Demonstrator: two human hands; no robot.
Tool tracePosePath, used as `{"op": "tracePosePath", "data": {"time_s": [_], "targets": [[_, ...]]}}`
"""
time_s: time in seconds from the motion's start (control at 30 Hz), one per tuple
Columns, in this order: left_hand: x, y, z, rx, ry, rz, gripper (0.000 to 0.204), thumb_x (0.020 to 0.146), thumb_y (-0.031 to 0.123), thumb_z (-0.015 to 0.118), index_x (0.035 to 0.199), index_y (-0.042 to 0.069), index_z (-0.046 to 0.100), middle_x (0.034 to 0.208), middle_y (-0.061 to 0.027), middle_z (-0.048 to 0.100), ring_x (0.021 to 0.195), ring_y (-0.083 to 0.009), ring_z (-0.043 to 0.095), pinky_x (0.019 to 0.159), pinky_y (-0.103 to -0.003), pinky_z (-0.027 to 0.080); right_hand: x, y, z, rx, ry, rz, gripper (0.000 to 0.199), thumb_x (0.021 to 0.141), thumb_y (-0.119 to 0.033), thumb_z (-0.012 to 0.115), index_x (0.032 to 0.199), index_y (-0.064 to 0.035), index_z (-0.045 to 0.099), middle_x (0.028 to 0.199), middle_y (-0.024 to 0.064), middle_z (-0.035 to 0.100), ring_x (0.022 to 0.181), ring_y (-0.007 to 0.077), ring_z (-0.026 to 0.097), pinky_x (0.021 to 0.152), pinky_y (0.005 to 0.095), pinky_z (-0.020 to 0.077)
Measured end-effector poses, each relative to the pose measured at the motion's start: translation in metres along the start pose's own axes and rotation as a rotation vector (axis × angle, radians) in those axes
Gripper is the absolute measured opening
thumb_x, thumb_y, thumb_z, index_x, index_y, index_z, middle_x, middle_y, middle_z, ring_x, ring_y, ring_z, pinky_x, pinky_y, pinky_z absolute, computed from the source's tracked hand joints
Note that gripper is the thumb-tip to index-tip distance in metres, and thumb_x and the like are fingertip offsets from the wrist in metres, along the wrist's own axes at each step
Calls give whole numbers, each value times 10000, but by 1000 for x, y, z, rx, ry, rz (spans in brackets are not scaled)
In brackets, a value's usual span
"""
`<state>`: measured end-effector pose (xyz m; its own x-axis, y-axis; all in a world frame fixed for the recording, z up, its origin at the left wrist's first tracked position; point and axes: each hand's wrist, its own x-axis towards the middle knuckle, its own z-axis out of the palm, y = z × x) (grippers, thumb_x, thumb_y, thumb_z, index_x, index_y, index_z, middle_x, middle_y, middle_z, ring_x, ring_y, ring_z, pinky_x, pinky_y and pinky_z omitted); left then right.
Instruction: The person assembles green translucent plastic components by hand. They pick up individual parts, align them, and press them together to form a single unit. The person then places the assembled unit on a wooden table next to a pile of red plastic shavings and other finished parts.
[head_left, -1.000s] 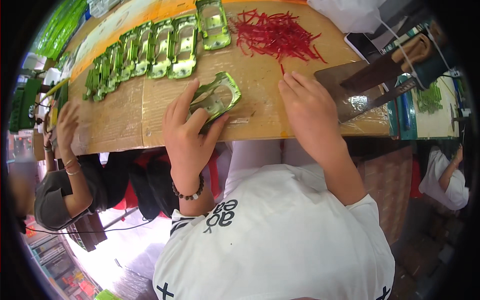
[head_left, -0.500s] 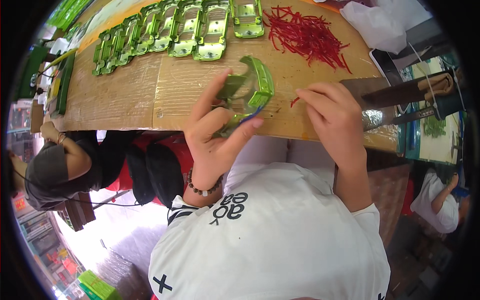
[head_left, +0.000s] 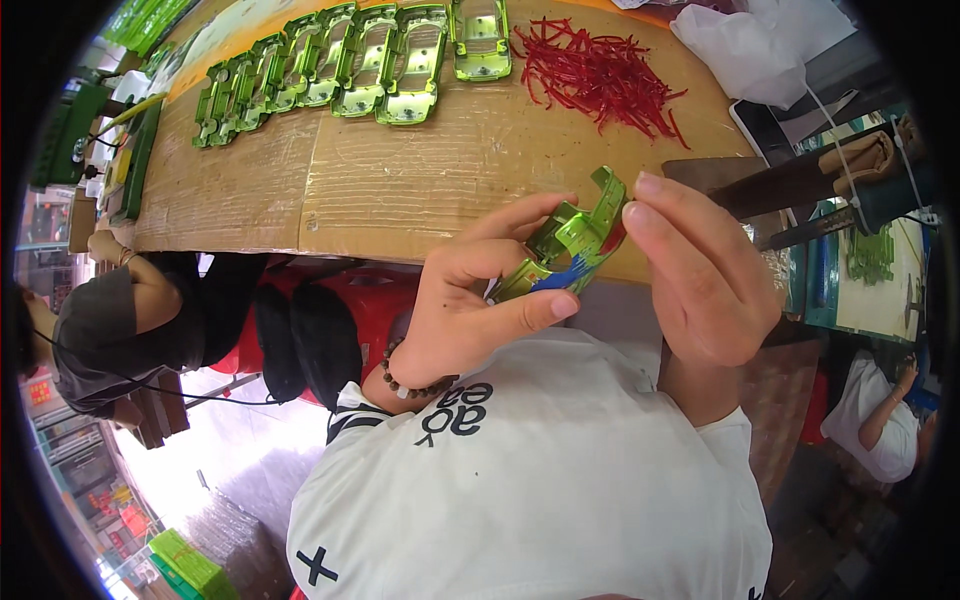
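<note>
My left hand (head_left: pixel 475 285) is closed around a shiny green toy car body shell (head_left: pixel 580 232), tilted on its side above the table's near edge. Blue marking runs along the shell's lower side. My right hand (head_left: pixel 710 270) is at the shell's right end, its fingertips pinched together. Just under those fingertips a bit of red strip (head_left: pixel 614 238) shows against the shell; the fingers hide much of it. A loose pile of thin red strips (head_left: pixel 600 75) lies beyond my hands on the cardboard-covered table (head_left: pixel 390 180).
A row of green car shells (head_left: pixel 410 60) lines the table's far side. To the right are a white plastic bag (head_left: pixel 745 50), a phone-like device (head_left: pixel 752 125) and dark, strapped tool-like bars (head_left: pixel 790 185). A person (head_left: pixel 150 310) sits at the left, another (head_left: pixel 875 420) at far right.
The shell in my left hand has moved right and turned. My right hand has brought the red strip from over the table up against the shell's end.
</note>
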<state>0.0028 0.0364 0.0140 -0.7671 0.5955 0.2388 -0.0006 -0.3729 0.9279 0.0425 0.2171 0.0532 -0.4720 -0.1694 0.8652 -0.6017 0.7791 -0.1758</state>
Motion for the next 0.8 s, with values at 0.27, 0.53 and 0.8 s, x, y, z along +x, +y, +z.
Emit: {"op": "tracePosePath", "data": {"time_s": [0.27, 0.53, 0.8], "targets": [[-3, 2, 3, 26, 15, -21, 155, 708, 49, 720, 756, -57, 618, 1248, -212, 462, 1123, -270, 488, 924, -335, 358, -9, 5, 1, 62, -34, -46, 292, 632, 8, 643, 924, 10, 639, 888, 141, 626, 783, 257, 642, 622, 296, 534], [-3, 7, 9, 36, 3, 34, 173, 693, 53, 735, 771, -56, 626, 1251, -218, 460, 1120, -275, 491, 924, -345, 360, -13, 2, 2, 211, -23, -50, 310, 741, -80, 629, 1017, 38, 548, 980, 281, 557, 836, 342, 618, 698, 355, 549], [0, 4, 14, -30, -17, 23, 163, 695, 41, 730, 779, -56, 628, 1263, -225, 450, 1124, -277, 489, 927, -350, 361, -21, -2, 3, 250, 33, 7, 369, 715, -69, 682, 1036, 35, 532, 1000, 286, 539, 899, 366, 593, 725, 382, 546]]}}
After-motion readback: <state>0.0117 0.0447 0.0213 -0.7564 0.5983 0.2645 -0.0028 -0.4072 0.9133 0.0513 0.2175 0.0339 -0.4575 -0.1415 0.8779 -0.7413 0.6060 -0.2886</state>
